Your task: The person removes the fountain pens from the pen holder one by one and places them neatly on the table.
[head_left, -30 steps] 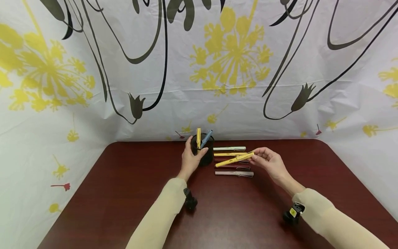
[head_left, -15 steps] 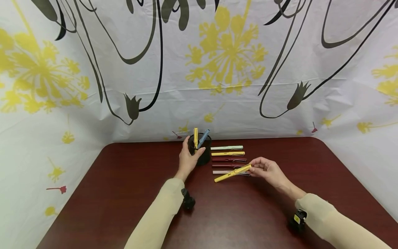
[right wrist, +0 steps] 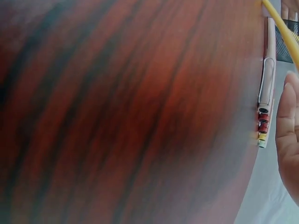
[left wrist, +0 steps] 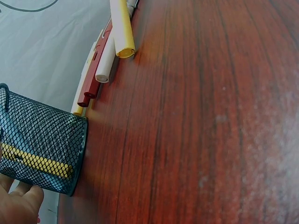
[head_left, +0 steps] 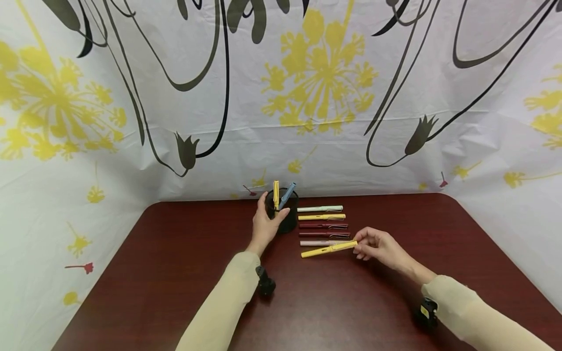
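My left hand [head_left: 263, 229] grips the side of a black mesh pen cup [head_left: 290, 223] in the head view. Standing in the cup are a yellow pen [head_left: 276, 194] and a blue pen [head_left: 287, 196]. The fingertips of my right hand [head_left: 385, 249] pinch the clip end of another yellow pen [head_left: 326, 250], slightly slanted in front of a pale pink pen [head_left: 317, 243]. Whether that pen's far end touches the table cannot be told. Behind lie two dark red pens [head_left: 320, 235], a yellow pen [head_left: 319, 217] and a pale mint pen [head_left: 317, 209], roughly parallel.
The reddish-brown table [head_left: 197, 292] ends at the back against a white patterned sheet [head_left: 246, 161]. The pen row sits just right of the cup. Both sleeves carry a black wrist camera [head_left: 265, 282].
My right hand brought its yellow pen from over the row towards me, to the front of the pale pink pen, and turned it more level. My left hand stays on the cup.
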{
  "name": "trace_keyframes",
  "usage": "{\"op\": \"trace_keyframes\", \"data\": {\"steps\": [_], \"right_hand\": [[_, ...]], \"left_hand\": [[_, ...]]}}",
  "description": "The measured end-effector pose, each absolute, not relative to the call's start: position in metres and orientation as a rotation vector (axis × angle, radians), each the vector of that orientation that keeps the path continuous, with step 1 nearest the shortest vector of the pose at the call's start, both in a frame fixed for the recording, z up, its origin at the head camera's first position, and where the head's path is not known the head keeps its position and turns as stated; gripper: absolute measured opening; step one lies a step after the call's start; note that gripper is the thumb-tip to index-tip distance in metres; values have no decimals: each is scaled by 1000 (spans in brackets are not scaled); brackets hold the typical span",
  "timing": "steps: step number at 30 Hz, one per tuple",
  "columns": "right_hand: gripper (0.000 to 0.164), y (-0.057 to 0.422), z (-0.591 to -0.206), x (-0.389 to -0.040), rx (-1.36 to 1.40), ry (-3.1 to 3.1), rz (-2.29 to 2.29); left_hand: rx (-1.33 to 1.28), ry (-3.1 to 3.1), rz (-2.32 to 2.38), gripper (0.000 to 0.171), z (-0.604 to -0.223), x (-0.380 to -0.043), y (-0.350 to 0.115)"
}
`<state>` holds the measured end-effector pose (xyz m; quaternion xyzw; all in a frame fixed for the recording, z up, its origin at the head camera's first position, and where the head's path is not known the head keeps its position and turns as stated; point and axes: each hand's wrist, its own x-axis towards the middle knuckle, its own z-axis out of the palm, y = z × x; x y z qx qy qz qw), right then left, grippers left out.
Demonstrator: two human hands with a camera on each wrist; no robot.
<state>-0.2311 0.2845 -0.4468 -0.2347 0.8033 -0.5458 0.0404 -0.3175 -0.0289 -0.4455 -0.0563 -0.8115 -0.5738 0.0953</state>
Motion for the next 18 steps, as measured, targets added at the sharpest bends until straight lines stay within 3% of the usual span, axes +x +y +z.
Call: {"op": "trace_keyframes", "data": {"steps": [18], "right_hand": [[29,287,-457,-227,-424,2172,-1889]], "left_hand": [[-183,-2389,-1703,82,-446,-318,-29]]}}
